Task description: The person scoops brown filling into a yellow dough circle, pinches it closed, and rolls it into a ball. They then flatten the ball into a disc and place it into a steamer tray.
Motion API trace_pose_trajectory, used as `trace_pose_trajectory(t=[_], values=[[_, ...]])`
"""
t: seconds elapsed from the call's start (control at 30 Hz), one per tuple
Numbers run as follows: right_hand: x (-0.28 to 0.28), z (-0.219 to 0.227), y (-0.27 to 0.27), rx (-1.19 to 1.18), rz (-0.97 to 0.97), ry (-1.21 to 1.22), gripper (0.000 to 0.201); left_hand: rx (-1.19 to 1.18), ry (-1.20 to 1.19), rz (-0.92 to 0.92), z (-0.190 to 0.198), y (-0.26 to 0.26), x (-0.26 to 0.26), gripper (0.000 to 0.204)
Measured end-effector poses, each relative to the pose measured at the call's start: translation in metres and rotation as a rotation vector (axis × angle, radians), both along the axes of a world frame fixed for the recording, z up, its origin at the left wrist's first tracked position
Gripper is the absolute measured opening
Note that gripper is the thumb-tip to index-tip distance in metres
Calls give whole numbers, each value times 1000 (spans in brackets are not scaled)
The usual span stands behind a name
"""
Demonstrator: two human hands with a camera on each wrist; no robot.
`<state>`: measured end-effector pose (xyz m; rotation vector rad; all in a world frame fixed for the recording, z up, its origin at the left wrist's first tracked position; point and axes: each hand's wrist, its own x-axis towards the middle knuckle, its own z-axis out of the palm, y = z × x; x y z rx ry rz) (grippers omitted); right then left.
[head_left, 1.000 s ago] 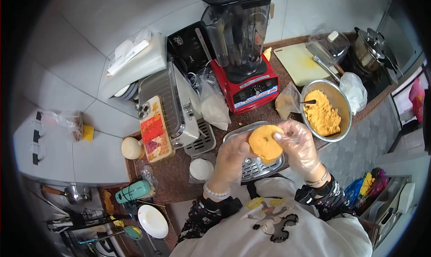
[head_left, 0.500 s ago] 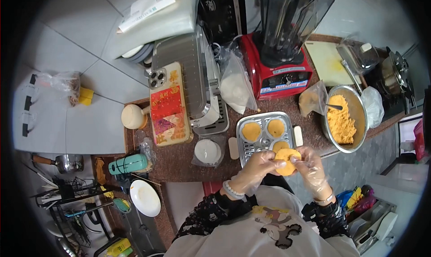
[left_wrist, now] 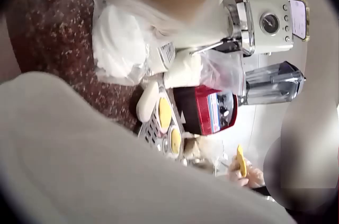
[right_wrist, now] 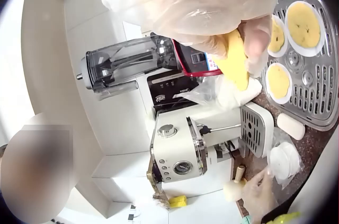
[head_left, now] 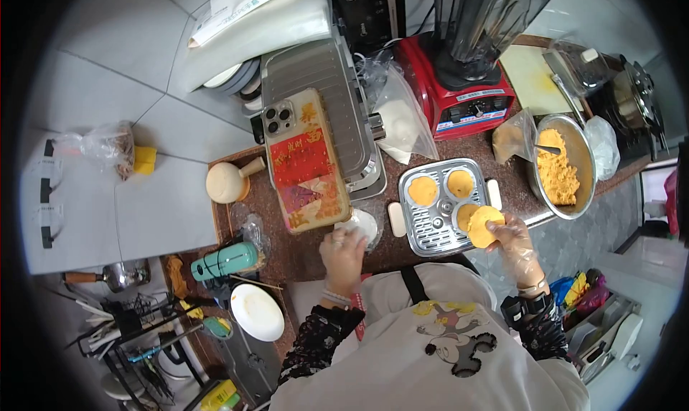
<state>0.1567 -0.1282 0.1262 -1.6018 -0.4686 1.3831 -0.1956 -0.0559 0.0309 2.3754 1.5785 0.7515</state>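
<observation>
Orange dough disc pinched in the gloved right hand awaits a paper cup, seemingly under the left hand's curled fingers, before reaching the steel steamer tray.

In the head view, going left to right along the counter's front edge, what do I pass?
Green bottle → left hand → steamer tray → right hand holding an orange dough disc → metal bowl.

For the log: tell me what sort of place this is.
Most likely a home kitchen: a red-based blender and a white coffee machine crowd the speckled counter, and a steel bowl holds orange dough beside a cooker with a lidded pot.
</observation>
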Motion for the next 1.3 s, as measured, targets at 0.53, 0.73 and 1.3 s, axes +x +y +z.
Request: trace_pose_trajectory(t=[0.53, 0.73, 1.3], values=[[-22, -4, -11, -49, 97, -83, 30, -216, -357, -50, -19, 7, -14, 13], [0, -94, -24, 476, 659, 158, 55, -527, -774, 231, -4, 6, -7, 11], [1, -90, -22, -71, 402, 108, 50, -856, -1115, 439, 48, 11, -2, 13]])
